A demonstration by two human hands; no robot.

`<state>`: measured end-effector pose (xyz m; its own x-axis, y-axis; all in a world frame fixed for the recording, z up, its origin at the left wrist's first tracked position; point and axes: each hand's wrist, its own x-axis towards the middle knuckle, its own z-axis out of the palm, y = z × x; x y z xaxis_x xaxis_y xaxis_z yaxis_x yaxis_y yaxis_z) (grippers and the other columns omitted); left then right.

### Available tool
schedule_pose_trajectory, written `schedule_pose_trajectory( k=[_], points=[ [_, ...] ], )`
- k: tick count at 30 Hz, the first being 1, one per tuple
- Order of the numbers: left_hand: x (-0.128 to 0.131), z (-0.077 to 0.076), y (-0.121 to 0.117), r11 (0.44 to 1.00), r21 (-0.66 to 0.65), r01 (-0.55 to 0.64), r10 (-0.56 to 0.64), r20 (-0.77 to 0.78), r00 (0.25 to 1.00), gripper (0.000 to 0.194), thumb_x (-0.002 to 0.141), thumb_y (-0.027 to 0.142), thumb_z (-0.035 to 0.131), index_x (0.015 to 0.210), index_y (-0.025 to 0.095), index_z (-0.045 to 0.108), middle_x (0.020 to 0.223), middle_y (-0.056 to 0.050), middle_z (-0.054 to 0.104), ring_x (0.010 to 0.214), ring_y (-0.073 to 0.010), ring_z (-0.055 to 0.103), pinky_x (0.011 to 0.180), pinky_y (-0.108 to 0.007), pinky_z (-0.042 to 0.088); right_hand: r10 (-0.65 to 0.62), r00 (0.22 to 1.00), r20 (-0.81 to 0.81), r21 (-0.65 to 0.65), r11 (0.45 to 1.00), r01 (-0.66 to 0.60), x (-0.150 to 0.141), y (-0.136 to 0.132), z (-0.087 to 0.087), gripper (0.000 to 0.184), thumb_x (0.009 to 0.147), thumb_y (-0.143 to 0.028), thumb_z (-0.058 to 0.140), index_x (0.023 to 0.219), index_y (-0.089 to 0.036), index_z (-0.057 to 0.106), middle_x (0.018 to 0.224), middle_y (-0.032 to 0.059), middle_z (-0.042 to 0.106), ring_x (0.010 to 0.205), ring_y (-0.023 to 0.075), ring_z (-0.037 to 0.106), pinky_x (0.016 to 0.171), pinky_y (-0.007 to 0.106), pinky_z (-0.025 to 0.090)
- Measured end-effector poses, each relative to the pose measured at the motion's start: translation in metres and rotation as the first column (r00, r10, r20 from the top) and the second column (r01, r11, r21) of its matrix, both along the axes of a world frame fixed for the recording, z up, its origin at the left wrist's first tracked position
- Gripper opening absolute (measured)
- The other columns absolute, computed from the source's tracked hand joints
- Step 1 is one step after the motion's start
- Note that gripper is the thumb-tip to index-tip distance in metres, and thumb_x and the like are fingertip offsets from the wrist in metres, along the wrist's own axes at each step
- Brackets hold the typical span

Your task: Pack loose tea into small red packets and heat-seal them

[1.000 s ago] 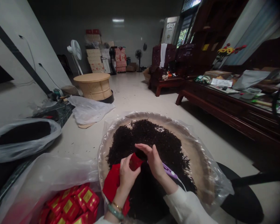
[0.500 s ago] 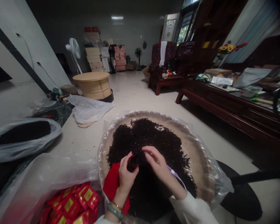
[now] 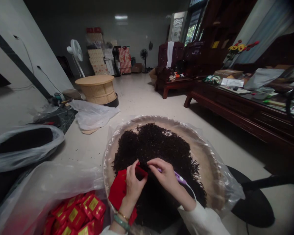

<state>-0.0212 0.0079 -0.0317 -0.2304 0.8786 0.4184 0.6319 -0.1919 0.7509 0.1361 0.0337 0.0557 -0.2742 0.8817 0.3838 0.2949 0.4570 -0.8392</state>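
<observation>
My left hand (image 3: 134, 182) grips a small red packet (image 3: 142, 172), its dark mouth tipped up between thumb and fingers. Just right of that mouth, my right hand (image 3: 164, 173) has thumb and fingertips drawn together; what they pinch is too small and dark to make out. Both hands are over a heap of dark, twisted tea leaves (image 3: 159, 140) in a round, plastic-lined tray (image 3: 212, 182). Flat red packets (image 3: 119, 187) lie under my left wrist. A purple handheld device (image 3: 180, 178) with a white cord rests on the leaves, partly behind my right hand.
Filled red packets (image 3: 87, 210) with gold labels lie in a clear plastic bag (image 3: 71, 174) at the lower left. Another bag of dark leaves (image 3: 24, 140) stands beyond. A black stand base (image 3: 253, 199) is right of the tray. A dark wooden table (image 3: 225, 111) runs along the right.
My right hand has lowered slightly and its fingers have closed together near the packet's mouth. The packet in my left hand shows more of its red side. More of the purple device shows.
</observation>
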Motion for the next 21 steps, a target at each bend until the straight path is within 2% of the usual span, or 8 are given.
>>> schedule_pose_trajectory(
  k=[2,4,7,11,14,16,17,21],
  points=[
    [0.002,0.001,-0.001,1.0,-0.019,0.004,-0.004,0.007,1.0,0.055,0.07,0.022,0.069,0.123,0.019,0.053,0.111,-0.012,0.061,0.1,-0.026,0.06,0.088,-0.045,0.052,0.015,0.983,0.181,0.095,0.995,-0.032,-0.001,-0.004,0.003,0.014,0.087,-0.025,0.059,0.096,-0.022,0.069,0.088,0.007,0.07,0.083,0.0219,0.059,0.074,0.036,0.051],
    [0.004,0.002,-0.003,1.0,-0.027,0.016,-0.015,0.009,1.0,0.054,0.069,0.021,0.068,0.122,0.018,0.054,0.108,-0.012,0.061,0.098,-0.0261,0.06,0.087,-0.045,0.052,0.006,0.917,0.4,0.155,0.985,-0.074,-0.003,-0.007,0.002,0.013,0.083,-0.023,0.065,0.095,-0.02,0.07,0.09,0.0095,0.069,0.086,0.0254,0.055,0.076,0.041,0.049],
    [0.006,0.008,-0.005,0.996,-0.073,0.046,-0.044,0.025,0.999,0.054,0.065,0.019,0.07,0.118,0.017,0.058,0.106,-0.011,0.063,0.099,-0.0274,0.059,0.089,-0.047,0.05,-0.005,0.837,0.547,0.128,0.989,-0.078,-0.003,-0.004,-0.006,0.01,0.085,-0.016,0.06,0.087,-0.019,0.07,0.083,0.0091,0.068,0.085,0.0257,0.053,0.073,0.039,0.048],
    [-0.001,0.024,-0.004,0.954,-0.26,0.151,-0.102,0.193,0.976,0.062,0.056,0.024,0.078,0.115,0.018,0.061,0.109,-0.01,0.064,0.105,-0.0287,0.058,0.095,-0.047,0.046,0.055,0.901,0.431,0.001,0.998,-0.061,0.005,0.005,-0.012,0.018,0.088,-0.01,0.052,0.09,-0.02,0.067,0.09,0.0076,0.065,0.089,0.0211,0.057,0.079,0.034,0.048],
    [-0.01,0.038,-0.003,0.83,-0.413,0.375,-0.167,0.457,0.874,0.052,0.057,0.021,0.077,0.108,0.018,0.063,0.108,-0.007,0.069,0.102,-0.0256,0.062,0.093,-0.04,0.048,0.13,0.927,0.351,-0.095,0.99,-0.102,0.014,0.01,-0.006,0.017,0.09,-0.013,0.049,0.09,-0.019,0.064,0.092,0.0068,0.065,0.085,0.0189,0.058,0.079,0.032,0.048],
    [-0.014,0.044,-0.003,0.733,-0.452,0.508,-0.191,0.58,0.792,0.045,0.057,0.019,0.077,0.1,0.016,0.065,0.1,-0.005,0.072,0.094,-0.0238,0.065,0.086,-0.035,0.05,0.183,0.924,0.335,-0.151,0.979,-0.14,0.018,0.013,0.0,0.016,0.091,-0.017,0.049,0.086,-0.019,0.064,0.085,0.0042,0.065,0.079,0.0177,0.057,0.079,0.031,0.046],
    [-0.014,0.046,-0.004,0.706,-0.456,0.541,-0.193,0.611,0.767,0.043,0.055,0.019,0.078,0.096,0.015,0.065,0.095,-0.004,0.072,0.09,-0.0232,0.066,0.082,-0.033,0.051,0.209,0.919,0.334,-0.184,0.971,-0.153,0.019,0.013,0.002,0.015,0.09,-0.02,0.051,0.082,-0.018,0.063,0.079,0.0022,0.064,0.074,0.0165,0.056,0.078,0.031,0.046],
    [-0.005,0.047,-0.008,0.709,-0.436,0.555,-0.191,0.639,0.745,0.042,0.052,0.018,0.08,0.091,0.015,0.065,0.088,-0.002,0.072,0.084,-0.0217,0.065,0.075,-0.029,0.05,0.281,0.896,0.345,-0.339,0.927,-0.161,0.015,0.015,0.004,0.033,0.085,-0.027,0.059,0.055,-0.017,0.053,0.051,-0.006,0.049,0.05,0.0091,0.04,0.068,0.027,0.043]
  ],
)
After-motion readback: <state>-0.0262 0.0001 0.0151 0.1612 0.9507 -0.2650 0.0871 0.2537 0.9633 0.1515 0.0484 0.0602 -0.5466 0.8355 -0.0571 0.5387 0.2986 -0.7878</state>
